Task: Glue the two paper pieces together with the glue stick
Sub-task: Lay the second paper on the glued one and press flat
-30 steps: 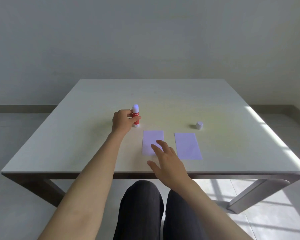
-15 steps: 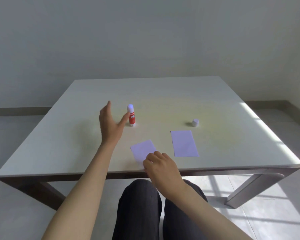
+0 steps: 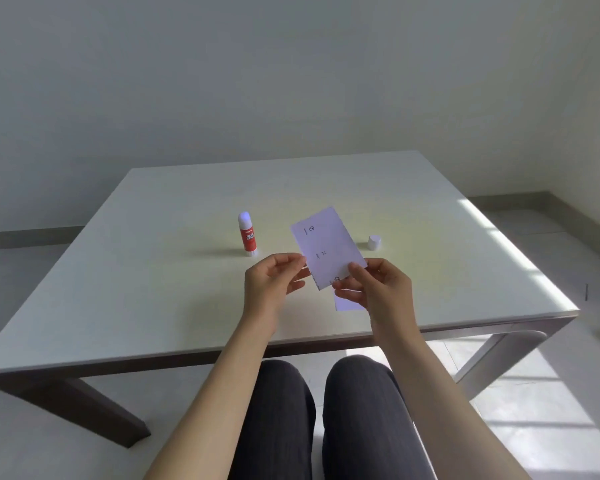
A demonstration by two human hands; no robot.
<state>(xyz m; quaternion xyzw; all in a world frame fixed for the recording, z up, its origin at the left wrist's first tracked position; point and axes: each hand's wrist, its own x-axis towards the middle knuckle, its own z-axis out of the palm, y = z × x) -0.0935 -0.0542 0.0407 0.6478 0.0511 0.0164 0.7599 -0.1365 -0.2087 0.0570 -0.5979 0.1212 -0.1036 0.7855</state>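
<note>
Paper sheet (image 3: 327,247): lifted off the surface (image 3: 153,271), tilted, small printed marks facing the camera. Pinched at its lower edge between left hand (image 3: 274,278) and right hand (image 3: 378,289), thumbs in front. Likely very light, limp, easily creased; best held by the edges, glued face untouched.

Second sheet (image 3: 347,303): flat on the surface, under the right hand, mostly hidden.

Glue stick (image 3: 247,233): upright, uncapped, beyond the left hand. Probably rigid, light, tippy; grip mid-barrel.

Cap (image 3: 374,242): beyond the right hand.
</note>
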